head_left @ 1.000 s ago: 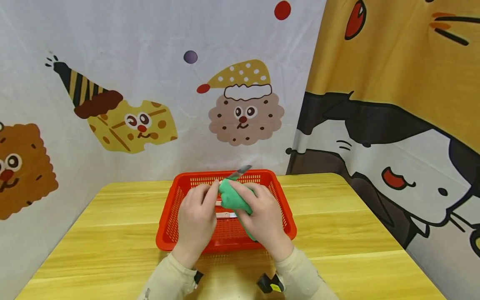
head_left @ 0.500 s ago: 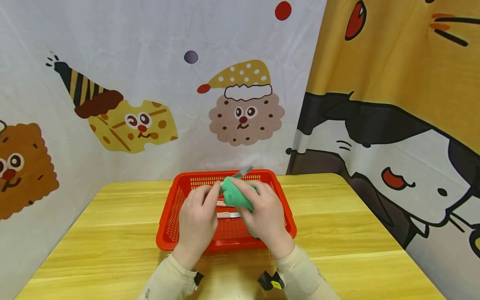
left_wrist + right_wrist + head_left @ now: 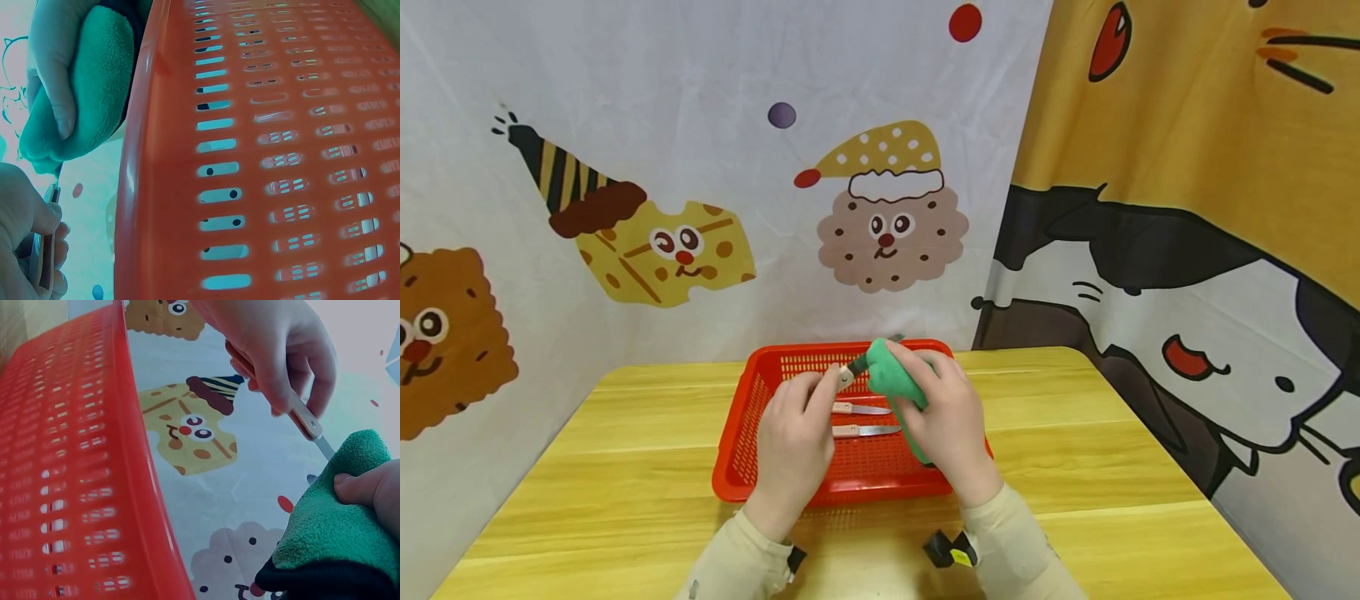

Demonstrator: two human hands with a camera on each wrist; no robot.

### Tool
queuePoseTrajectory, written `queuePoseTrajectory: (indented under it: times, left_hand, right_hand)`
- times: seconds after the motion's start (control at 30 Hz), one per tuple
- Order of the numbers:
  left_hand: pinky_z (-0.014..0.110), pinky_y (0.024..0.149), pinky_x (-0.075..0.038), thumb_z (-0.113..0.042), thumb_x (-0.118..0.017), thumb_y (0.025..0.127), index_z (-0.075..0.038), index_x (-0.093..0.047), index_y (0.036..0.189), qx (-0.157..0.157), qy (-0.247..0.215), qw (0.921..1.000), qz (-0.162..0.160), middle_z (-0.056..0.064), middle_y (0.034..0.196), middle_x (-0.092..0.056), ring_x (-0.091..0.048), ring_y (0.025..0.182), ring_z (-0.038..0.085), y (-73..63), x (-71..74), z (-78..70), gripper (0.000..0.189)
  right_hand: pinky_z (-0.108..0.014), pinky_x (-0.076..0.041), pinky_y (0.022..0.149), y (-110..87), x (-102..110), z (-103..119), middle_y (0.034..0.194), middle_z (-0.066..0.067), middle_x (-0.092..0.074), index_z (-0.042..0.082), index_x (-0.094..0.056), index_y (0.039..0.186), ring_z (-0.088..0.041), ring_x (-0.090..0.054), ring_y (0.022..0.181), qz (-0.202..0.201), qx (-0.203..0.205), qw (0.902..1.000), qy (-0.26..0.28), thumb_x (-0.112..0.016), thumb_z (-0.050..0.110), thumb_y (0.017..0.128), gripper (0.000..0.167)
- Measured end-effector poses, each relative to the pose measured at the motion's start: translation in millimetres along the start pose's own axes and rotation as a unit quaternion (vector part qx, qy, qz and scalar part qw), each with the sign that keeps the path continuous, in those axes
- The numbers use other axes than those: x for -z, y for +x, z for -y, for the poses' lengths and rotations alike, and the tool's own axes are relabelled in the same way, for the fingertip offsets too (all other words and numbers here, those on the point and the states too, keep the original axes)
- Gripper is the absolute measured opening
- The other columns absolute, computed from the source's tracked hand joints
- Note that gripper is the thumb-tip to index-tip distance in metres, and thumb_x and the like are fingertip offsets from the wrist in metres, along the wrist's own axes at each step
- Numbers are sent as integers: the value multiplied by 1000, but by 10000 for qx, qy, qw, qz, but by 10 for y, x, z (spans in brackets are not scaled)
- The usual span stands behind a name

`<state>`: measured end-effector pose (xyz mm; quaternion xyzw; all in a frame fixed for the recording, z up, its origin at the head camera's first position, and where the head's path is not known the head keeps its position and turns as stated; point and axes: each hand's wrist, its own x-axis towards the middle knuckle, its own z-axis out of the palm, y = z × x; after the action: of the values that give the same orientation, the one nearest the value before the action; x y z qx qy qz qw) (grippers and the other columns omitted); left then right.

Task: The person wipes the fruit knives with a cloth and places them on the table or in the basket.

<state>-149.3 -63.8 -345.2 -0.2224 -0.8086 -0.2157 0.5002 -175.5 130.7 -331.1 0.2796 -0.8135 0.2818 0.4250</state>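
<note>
My left hand (image 3: 795, 435) grips a knife (image 3: 307, 420) by its light wooden handle above the red basket (image 3: 724, 475). Its blade slants up and to the right. A green fuzzy cloth (image 3: 893, 373) is folded over the blade, pinched there by my right hand (image 3: 951, 421). In the head view, a bit of blade shows between handle and cloth, and the tip pokes out beyond. A dark edge runs along the cloth in the right wrist view. Two more wooden-handled knives, an upper knife (image 3: 863, 409) and a lower knife (image 3: 867, 431), lie in the basket below.
The perforated basket stands on a wood-grain table (image 3: 625, 467), near its far edge. Behind it hangs a white curtain (image 3: 700, 150) printed with cartoon food; a cat-patterned curtain (image 3: 1187, 275) hangs on the right.
My right hand has slid the cloth up and right along the blade, away from the handle. More blade shows near the handle, less at the tip. The left hand has hardly moved.
</note>
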Motion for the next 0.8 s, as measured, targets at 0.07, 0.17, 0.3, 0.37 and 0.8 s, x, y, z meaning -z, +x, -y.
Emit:
queuePoseTrajectory:
  times: [0.07, 0.17, 0.3, 0.37, 0.8]
  left_hand:
    - [41, 60, -52, 3, -68, 88, -2, -64, 118, 39, -21, 10000, 34, 15, 97, -62, -57, 75, 30, -3, 2, -2, 30]
    - [41, 60, -52, 3, -69, 88, -3, -64, 118, 67, -39, 9999, 73, 15, 97, -62, -57, 75, 29, -9, 3, -3, 31]
    - [40, 61, -53, 3, -71, 87, -3, -63, 119, 108, -15, 9998, 187, 14, 97, -62, -57, 75, 28, -14, 9, -4, 34]
    - [39, 61, -53, 2, -72, 87, -4, -63, 120, 136, -3, 9996, 246, 14, 98, -62, -57, 75, 27, -15, 14, -8, 35]
    - [42, 65, -54, 4, -71, 86, -2, -65, 119, 150, -201, 9997, -21, 15, 98, -63, -59, 79, 30, -24, -1, 14, 34]
  right_hand:
    - [-44, -54, 67, 4, 8, -21, 106, -9, -65, 25, -62, 134, -31, -61, 90, -48, -52, 10000, -17, -84, 6, 75, 66]
    - [-45, -53, 67, 6, 19, -50, 106, -9, -65, 25, -63, 134, -32, -61, 90, -88, -153, 9998, -36, -84, 5, 75, 66]
    - [-47, -53, 67, 6, 36, -80, 107, -9, -66, 24, -64, 133, -33, -62, 91, -152, -208, 9997, -50, -83, 3, 74, 65]
    - [-48, -53, 67, 7, 46, -90, 107, -9, -66, 24, -64, 132, -33, -62, 92, -179, -235, 9995, -55, -84, 3, 74, 66]
    - [-52, -53, 75, 0, 81, -153, 111, -10, -66, 22, -65, 131, -34, -62, 99, -213, -593, 9980, -91, -85, 4, 73, 64]
